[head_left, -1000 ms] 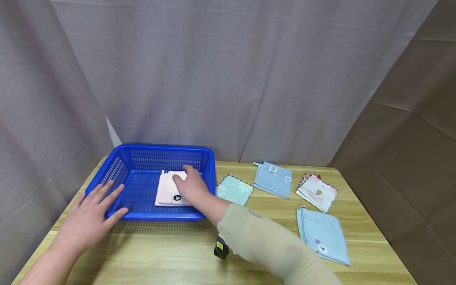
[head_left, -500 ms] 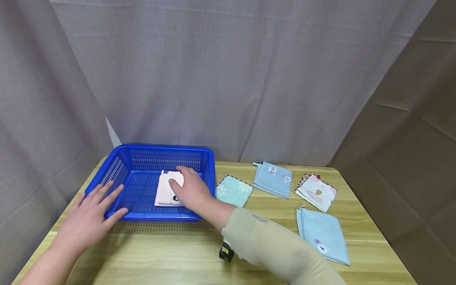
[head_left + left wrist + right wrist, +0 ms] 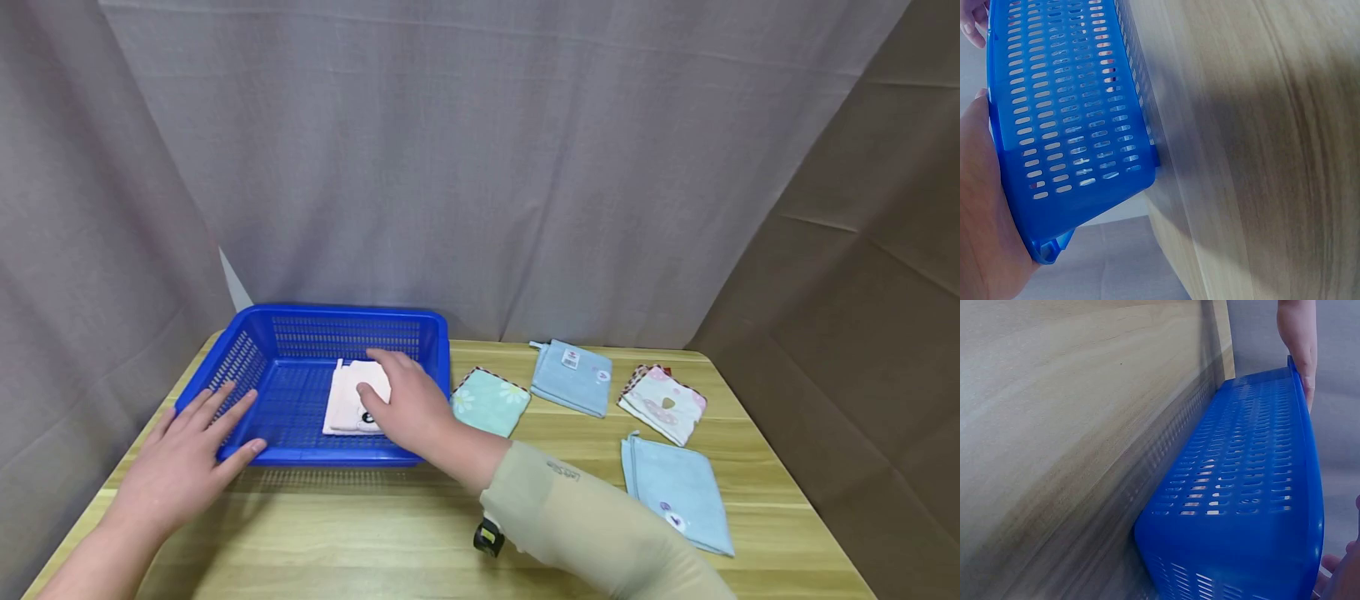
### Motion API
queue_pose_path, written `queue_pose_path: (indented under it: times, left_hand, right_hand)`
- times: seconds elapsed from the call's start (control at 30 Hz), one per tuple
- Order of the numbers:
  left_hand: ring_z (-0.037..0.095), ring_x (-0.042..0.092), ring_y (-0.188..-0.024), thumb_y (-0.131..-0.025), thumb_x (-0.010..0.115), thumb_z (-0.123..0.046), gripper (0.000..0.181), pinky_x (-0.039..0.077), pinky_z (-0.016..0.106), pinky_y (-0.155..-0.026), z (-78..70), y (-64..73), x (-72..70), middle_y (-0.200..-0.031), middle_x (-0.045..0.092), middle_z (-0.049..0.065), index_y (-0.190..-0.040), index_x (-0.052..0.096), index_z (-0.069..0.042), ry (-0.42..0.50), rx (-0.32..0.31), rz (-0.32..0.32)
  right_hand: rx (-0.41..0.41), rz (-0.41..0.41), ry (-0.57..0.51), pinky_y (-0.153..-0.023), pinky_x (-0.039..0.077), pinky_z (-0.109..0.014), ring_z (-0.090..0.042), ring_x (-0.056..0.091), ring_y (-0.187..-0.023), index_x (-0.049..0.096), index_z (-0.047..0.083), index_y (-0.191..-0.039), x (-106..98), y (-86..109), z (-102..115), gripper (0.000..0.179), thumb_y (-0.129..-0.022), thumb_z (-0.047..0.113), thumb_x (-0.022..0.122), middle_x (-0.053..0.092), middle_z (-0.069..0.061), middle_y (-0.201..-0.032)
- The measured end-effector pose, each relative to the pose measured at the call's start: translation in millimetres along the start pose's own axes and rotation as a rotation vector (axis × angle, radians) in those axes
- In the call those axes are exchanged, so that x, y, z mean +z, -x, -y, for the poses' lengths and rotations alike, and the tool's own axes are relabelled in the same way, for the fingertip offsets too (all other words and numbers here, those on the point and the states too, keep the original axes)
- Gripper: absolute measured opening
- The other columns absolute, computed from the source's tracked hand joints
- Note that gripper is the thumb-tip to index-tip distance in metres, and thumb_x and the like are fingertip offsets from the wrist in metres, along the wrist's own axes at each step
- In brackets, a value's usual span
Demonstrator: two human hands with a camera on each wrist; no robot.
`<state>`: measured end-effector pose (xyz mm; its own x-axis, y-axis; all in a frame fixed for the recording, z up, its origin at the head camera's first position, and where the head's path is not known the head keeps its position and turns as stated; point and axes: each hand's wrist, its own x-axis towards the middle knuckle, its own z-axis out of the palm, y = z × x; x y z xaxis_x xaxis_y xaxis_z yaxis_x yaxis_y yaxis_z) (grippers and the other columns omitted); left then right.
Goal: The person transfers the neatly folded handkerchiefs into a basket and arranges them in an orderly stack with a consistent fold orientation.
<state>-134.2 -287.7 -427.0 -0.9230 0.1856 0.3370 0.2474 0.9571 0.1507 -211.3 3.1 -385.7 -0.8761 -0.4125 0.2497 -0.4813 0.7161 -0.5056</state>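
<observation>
A blue plastic basket [image 3: 330, 456] with slotted walls stands at the left of the table. In it, a folded pale pink cloth [image 3: 345, 400] with a small black mark lies flat on the bottom, toward the right. My right hand [image 3: 414, 412] hovers over the cloth's right part, thumb apart from the relaxed fingers, covering that side. Whether it touches the cloth cannot be made out. My left hand [image 3: 176, 467] rests across the basket's near left corner, fingers spread and fairly straight over the rim. The left wrist view shows that hand [image 3: 985, 212] against the basket wall [image 3: 1066, 125].
Right of the basket lies a mint cloth [image 3: 491, 404] with daisies. Farther right are a blue cloth [image 3: 573, 379] with a label, a white patterned cloth [image 3: 663, 404] and a light blue cloth [image 3: 678, 492]. Grey curtains [image 3: 480, 167] hang behind the wooden table [image 3: 337, 533].
My right hand's fingertips have shifted a little left, and its wrist and sleeve have moved slightly right and toward me. The pink cloth and my left hand have stayed in place.
</observation>
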Motion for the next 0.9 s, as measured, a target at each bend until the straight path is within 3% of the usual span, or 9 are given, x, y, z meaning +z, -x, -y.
queue_pose_path:
  times: [0.63, 0.9]
  left_hand:
    - [0.048, 0.025, -0.143, -0.097, 0.055, -0.053, 0.071, 0.0, 0.065, -0.115, 0.7, 0.7, 2.8, -0.155, 0.035, 0.023, -0.156, 0.035, -0.019, -0.009, 0.007, 0.007]
    - [0.048, 0.025, -0.143, -0.096, 0.057, -0.052, 0.071, -0.007, 0.059, -0.118, 1.6, 1.3, 3.8, -0.154, 0.035, 0.023, -0.156, 0.034, -0.019, -0.006, 0.013, -0.002]
  right_hand:
    - [-0.044, -0.062, -0.086, -0.105, 0.045, -0.038, -0.016, 0.051, -0.129, 0.046, 0.02, -0.148, -11, 23.0, -15, 0.052, -0.1, 0.038, 0.055, 0.052, 0.001, -0.144]
    - [-0.071, -0.095, -0.103, -0.11, 0.04, -0.04, -0.017, 0.046, -0.136, 0.046, 0.018, -0.147, -14, 36.8, -28, 0.052, -0.099, 0.037, 0.055, 0.05, 0.0, -0.146]
